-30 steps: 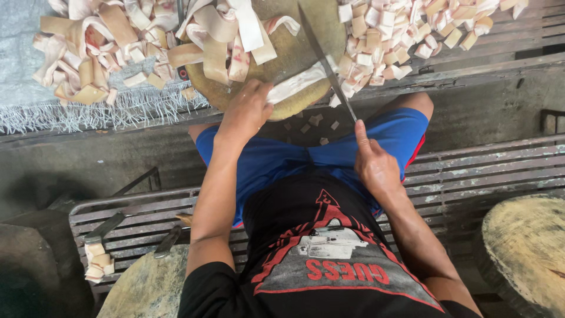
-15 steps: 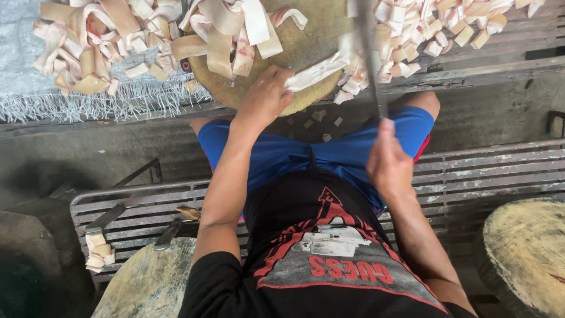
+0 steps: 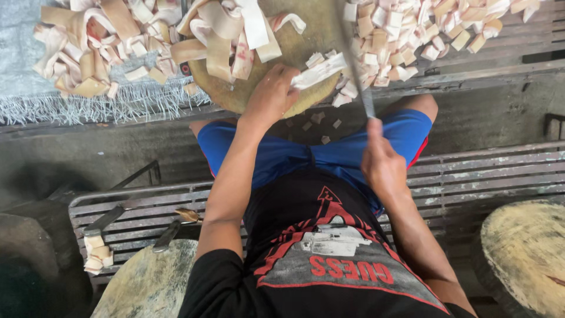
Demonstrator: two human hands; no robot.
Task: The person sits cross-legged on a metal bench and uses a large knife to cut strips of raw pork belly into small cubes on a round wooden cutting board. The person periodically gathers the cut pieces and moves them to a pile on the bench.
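Pale strip of cut material point(image 3: 318, 70) lies pinned by the left hand point(image 3: 272, 94) at the near edge of the round wooden chopping block point(image 3: 306, 29); the right hand point(image 3: 382, 165) grips a long blurred knife point(image 3: 356, 65).

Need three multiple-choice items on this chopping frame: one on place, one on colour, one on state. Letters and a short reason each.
1. Where does the left hand rest?
A. on the pale strip lying on the round wooden chopping block
B. on the metal slatted bench
C. on the knee

2. What colour are the shorts?
A. green
B. blue
C. white

3. How is the long knife held?
A. lying flat on the bench
B. stuck in the block
C. gripped in the right hand, blade over the strip

Answers: 1 A, the fingers press the strip on the block. 2 B, blue cloth covers both thighs. 3 C, the right hand is closed round the handle.
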